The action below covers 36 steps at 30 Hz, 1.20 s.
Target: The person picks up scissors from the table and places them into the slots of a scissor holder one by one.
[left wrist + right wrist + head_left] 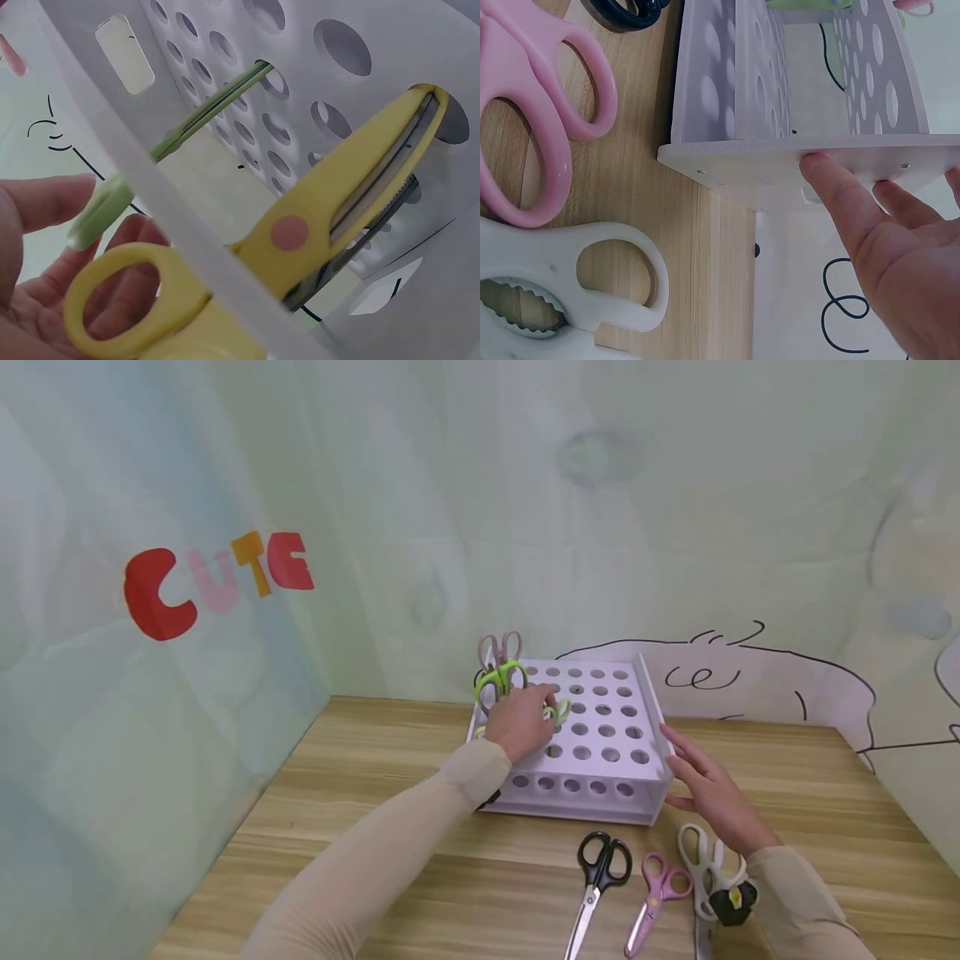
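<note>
My left hand [522, 722] is over the left part of a white rack [577, 768] with rows of round holes. Its thumb and fingers pinch the handle of light green scissors [105, 214], whose closed blades pass into a hole. Beside them, yellow scissors [300, 225] stand with blades through another hole, their handle close to the fingers. Behind the hand rise lime-green-and-grey scissors [502, 677] and scissors with pinkish-grey handles [498, 652]. My right hand [712, 793] touches the rack's right side panel [780, 169] with extended fingertips.
On the wooden table [360, 760], in front of the rack, lie black scissors [592, 885], pink scissors [654, 897] and white scissors [701, 881] with a serrated inner grip. The right forearm is close beside the white pair. A printed cloth wall [450, 527] stands behind the table.
</note>
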Tool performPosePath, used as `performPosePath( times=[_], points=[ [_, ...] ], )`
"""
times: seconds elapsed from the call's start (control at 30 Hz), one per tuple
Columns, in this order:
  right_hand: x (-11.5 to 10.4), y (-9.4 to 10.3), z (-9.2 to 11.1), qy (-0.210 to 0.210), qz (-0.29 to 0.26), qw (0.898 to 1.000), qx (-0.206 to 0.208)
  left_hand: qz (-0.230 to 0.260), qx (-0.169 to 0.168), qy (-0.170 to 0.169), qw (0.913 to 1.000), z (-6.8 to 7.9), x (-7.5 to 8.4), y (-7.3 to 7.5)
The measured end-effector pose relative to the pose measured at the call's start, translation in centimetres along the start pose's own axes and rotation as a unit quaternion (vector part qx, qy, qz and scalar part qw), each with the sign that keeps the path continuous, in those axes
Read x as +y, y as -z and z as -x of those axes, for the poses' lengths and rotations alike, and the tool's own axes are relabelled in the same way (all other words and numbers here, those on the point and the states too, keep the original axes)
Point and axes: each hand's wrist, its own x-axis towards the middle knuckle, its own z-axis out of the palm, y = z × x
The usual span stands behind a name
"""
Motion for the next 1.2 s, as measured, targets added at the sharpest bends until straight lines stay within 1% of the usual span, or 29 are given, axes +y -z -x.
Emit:
performPosePath(
  times=[0.13,0.27,0.43,0.57,0.67,0.8,0.93,1.07,1.2],
  points=[
    [0.1,0.1,0.0,0.002,0.003,1.0,0.003,0.005,0.008,-0.011,0.9999,0.1,0.1,0.1],
    [0.2,0.2,0.2,0.002,0.003,1.0,0.002,0.003,0.02,-0.026,0.9995,0.6,0.3,0.2],
    [0.0,0.5,0.4,0.01,0.003,1.0,0.001,-0.003,0.059,-0.05,0.997,1.1,0.7,0.8],
    [-0.3,0.7,0.4,0.014,0.002,1.0,-0.004,0.004,0.084,-0.053,0.995,1.7,1.2,1.4],
    [-0.5,0.8,0.4,0.019,-0.001,1.0,-0.004,0.027,0.09,-0.051,0.9943,2.3,1.5,1.7],
    [-0.6,0.9,0.6,0.028,-0.006,1.0,-0.006,0.069,0.102,-0.055,0.9909,3.0,1.6,1.9],
    [-0.6,0.9,0.7,0.026,-0.009,1.0,-0.012,0.097,0.111,-0.059,0.9874,4.0,1.7,2.0],
    [-0.6,1.0,0.8,0.022,-0.009,1.0,-0.013,0.129,0.114,-0.07,0.9826,5.1,1.9,1.9],
    [-0.7,0.9,1.0,0.022,-0.013,1.0,-0.015,0.159,0.115,-0.088,0.9767,6.2,2.1,1.5]
  ],
)
